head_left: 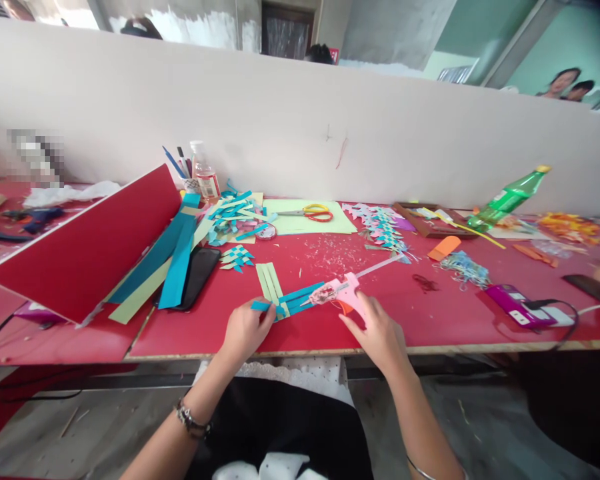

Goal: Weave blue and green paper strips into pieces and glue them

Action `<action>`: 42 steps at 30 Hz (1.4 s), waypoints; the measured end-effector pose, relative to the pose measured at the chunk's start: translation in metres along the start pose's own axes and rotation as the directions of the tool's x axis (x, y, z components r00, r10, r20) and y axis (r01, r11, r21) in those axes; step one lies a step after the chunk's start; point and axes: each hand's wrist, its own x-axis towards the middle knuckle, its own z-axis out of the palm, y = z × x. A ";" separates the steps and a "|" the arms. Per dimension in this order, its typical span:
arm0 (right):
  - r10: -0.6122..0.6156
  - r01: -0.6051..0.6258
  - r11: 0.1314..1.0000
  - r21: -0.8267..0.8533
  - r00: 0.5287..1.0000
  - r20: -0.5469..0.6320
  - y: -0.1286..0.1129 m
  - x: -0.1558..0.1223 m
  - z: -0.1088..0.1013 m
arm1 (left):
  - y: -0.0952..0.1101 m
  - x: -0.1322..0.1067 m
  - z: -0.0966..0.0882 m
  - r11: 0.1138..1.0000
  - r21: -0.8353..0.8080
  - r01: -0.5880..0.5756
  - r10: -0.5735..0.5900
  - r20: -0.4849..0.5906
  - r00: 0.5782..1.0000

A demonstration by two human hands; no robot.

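Note:
My right hand [380, 330] grips a pink hot glue gun [349, 288], with a pale glue stick [380, 265] sticking out of its back. The gun's nozzle points left, over the blue paper strips [295, 304]. These strips cross pale green paper strips [269, 281] in a small weave on the red table. At the weave's left end, my left hand [247, 328] has its fingers closed on a blue strip end. Whether the nozzle touches the paper, I cannot tell. A finished-looking woven blue and green piece [238, 257] lies just behind.
A heap of cut strips [237, 217], scissors [313, 213] on green paper and a black phone [197, 277] lie behind and left. A red board [90, 247] leans at left. To the right are a green bottle [510, 198] and a purple power strip [515, 307].

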 end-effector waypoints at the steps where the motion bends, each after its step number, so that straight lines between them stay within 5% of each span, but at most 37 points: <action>1: -0.016 0.016 1.000 0.003 1.000 0.015 -0.001 0.000 0.001 | 0.000 0.000 0.000 1.000 0.004 0.003 -0.003 0.001 1.000; 42: 0.107 -0.113 0.971 -0.210 0.993 -0.041 0.037 -0.003 -0.006 | -0.001 0.002 0.000 1.000 -0.016 -0.006 0.006 0.003 1.000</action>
